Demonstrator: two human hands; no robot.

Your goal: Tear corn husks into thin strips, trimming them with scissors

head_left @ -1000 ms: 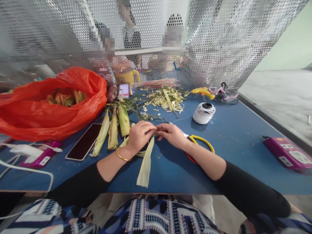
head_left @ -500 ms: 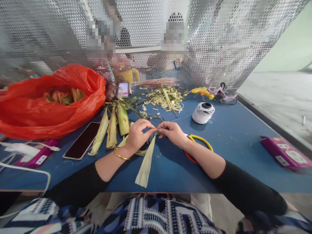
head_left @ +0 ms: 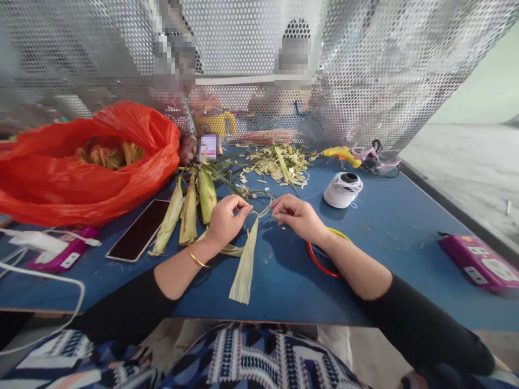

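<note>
A pale corn husk [head_left: 244, 265] hangs down between my hands, its narrow tied end up near my fingertips. White thread runs at that narrow end, hard to make out in places. My left hand [head_left: 227, 220] is closed in a pinch on the thread, left of the husk's tip. On the other side my right hand [head_left: 298, 216] pinches the thread too, and a fine line leads from it towards the white thread spool [head_left: 343, 190]. Under my right forearm lie scissors with red and yellow handles [head_left: 318, 262], partly covered. Another husk strip [head_left: 233, 250] lies beside my left wrist.
Several corn husks [head_left: 187, 216] lie left of my hands, next to a phone [head_left: 138, 232]. Behind them are a red plastic bag [head_left: 81, 197] and a pile of husk scraps [head_left: 279, 162]. A yellow glue gun [head_left: 343, 155], glasses [head_left: 379, 160] and a purple power strip [head_left: 480, 259] are at right.
My hands have moved apart from each other, the right one going further right, drawing the thread out across the husk's tip. The view has shifted slightly.
</note>
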